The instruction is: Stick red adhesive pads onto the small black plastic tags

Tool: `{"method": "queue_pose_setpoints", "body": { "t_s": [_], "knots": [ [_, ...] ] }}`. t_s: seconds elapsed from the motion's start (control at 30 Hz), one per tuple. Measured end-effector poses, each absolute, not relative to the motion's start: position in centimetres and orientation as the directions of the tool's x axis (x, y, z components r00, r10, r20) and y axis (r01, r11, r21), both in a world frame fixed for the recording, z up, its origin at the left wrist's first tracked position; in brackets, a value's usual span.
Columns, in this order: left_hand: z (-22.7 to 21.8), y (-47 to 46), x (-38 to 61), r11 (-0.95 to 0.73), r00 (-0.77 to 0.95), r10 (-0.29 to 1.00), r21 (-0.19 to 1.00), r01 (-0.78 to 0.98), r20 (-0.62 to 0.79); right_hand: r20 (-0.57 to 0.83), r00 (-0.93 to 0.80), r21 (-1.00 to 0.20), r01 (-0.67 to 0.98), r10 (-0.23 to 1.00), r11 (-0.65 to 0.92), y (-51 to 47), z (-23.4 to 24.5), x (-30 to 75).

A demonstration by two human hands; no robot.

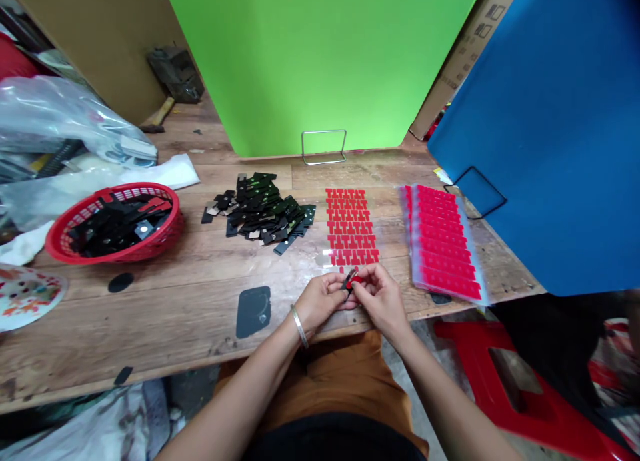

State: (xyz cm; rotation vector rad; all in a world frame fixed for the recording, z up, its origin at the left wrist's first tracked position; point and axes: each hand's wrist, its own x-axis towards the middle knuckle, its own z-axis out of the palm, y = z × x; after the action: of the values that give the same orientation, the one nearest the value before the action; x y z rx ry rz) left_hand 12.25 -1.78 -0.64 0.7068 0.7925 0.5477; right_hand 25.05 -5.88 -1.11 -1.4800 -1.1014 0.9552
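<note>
My left hand (320, 303) and my right hand (384, 301) meet at the front edge of the table. My left fingers pinch a small black flat piece (346, 285), mostly covered by the fingertips. Against it, my right thumb and fingers press a small red sticker (355, 280). Just beyond my hands lies a clear sheet of T-shaped red stickers (353, 227). A loose pile of black flat pieces (265, 211), some showing a metal dot, spreads to the left of the sheet.
A red basket (173, 231) with black pieces and some red stands at the left. Stacked sheets of red stickers (445, 244) lie on the right. Behind stand a green board (325, 61) and a blue board (555, 147) with wire loops. A red stool (480, 361) is below right.
</note>
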Motion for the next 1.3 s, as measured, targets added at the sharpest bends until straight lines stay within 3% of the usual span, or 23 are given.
{"method": "queue_pose_setpoints", "body": {
  "t_s": [0.27,0.5,0.73,1.3],
  "knots": [
    [-0.5,-1.7,12.1,0.647,0.597,0.671,0.740,-0.184,-0.439,0.007,0.279,-0.978,0.203,0.960,-0.052,-5.9,-1.0,24.9],
    [-1.1,-2.2,12.8,0.566,0.501,0.754,0.807,-0.168,-0.425,0.028,0.263,-0.970,0.240,0.964,-0.037,-6.4,-0.8,24.7],
    [-1.1,-2.4,12.8,0.543,0.495,0.767,0.824,-0.163,-0.407,0.277,0.325,-0.851,0.520,0.904,0.074,-6.4,0.1,24.9],
    [-1.1,-2.3,12.7,0.550,0.503,0.759,0.821,-0.155,-0.414,0.207,0.357,-0.874,0.486,0.911,0.008,-5.4,-0.7,25.1]
  ]
}}
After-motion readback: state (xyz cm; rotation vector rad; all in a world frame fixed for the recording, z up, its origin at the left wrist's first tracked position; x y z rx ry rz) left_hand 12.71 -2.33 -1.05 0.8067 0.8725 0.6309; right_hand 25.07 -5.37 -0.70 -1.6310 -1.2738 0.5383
